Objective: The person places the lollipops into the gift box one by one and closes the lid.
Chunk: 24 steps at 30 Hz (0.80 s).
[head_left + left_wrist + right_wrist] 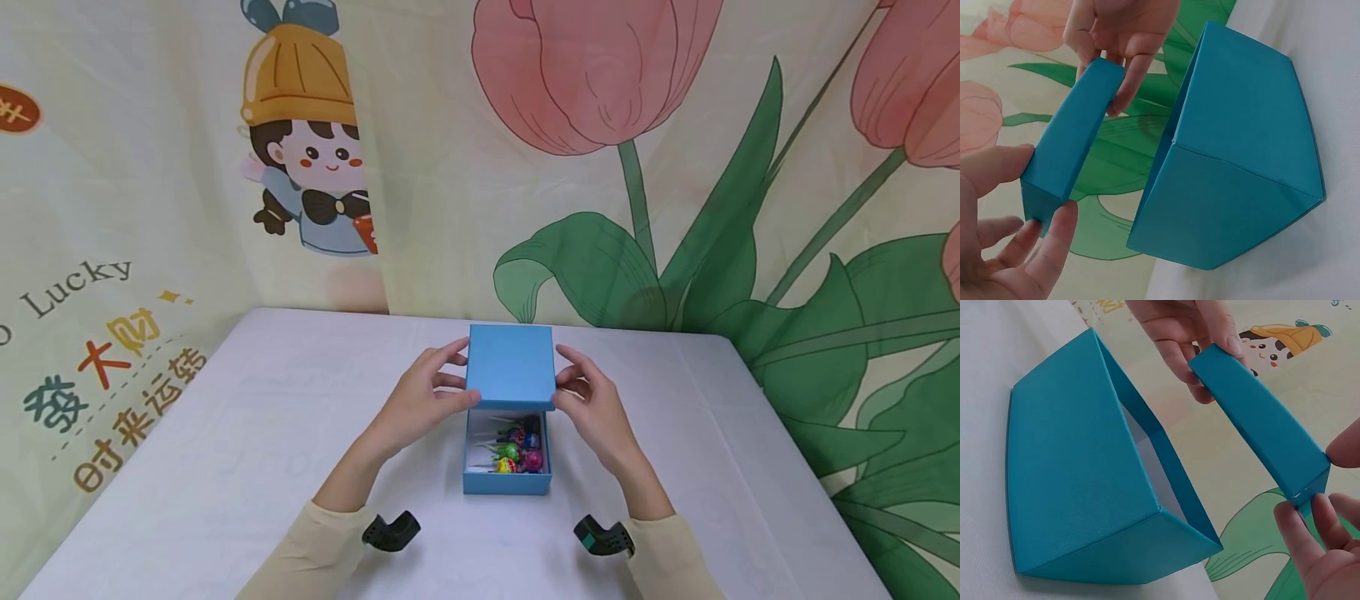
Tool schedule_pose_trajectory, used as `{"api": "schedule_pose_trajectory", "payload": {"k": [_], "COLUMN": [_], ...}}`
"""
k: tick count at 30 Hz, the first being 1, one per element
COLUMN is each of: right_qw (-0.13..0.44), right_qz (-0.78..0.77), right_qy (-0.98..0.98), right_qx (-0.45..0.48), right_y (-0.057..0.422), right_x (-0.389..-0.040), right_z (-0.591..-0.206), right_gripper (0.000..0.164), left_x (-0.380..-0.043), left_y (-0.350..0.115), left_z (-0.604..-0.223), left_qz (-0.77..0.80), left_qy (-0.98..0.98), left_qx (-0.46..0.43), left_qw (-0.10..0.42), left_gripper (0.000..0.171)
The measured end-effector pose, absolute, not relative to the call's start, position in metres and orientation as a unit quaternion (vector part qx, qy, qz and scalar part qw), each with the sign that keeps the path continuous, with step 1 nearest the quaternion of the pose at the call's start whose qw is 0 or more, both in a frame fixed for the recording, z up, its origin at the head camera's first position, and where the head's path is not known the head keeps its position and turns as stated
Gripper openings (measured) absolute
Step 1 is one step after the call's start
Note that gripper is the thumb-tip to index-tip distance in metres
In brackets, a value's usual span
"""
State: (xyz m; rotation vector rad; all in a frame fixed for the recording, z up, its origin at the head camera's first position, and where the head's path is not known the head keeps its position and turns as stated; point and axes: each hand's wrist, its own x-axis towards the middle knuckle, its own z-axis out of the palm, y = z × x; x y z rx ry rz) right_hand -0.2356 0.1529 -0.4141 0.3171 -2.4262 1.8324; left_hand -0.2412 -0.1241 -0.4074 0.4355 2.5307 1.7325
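Observation:
Both hands hold a square blue box lid (512, 365) by its left and right sides. My left hand (429, 395) grips the left edge between thumb and fingers, and my right hand (594, 402) pinches the right edge. In the wrist views the lid (1072, 131) hangs above the open blue box (1079, 469), apart from its rim. The box (507, 484) stands upright on the table, its back part hidden under the lid in the head view. Several wrapped lollipops (510, 451) with white sticks lie inside, toward the right.
A white cloth covers the table (247, 467). Behind it hangs a printed backdrop (427, 167) with tulips, a cartoon figure and lettering. Each wrist wears a black band (392, 532).

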Motion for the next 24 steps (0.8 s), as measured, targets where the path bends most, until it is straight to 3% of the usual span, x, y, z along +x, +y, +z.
{"api": "schedule_pose_trajectory", "payload": {"k": [13, 24], "right_qw": [0.031, 0.007], "right_qz": [0.585, 0.576], "right_qy": [-0.803, -0.811], "right_qx": [0.109, 0.103], "right_y": [0.1552, 0.1602], "right_x": [-0.2371, -0.2375], "right_z": [-0.4165, -0.4122], "right_gripper": [0.067, 0.068], "left_x": [-0.2414, -0.2400], "left_y": [-0.1246, -0.1258], "left_z": [-0.4087, -0.4028], "left_qz": [0.551, 0.542], "left_qy": [0.821, 0.828], "left_qx": [0.148, 0.136], "left_qw": [0.019, 0.040], "left_gripper": [0.089, 0.083]}}
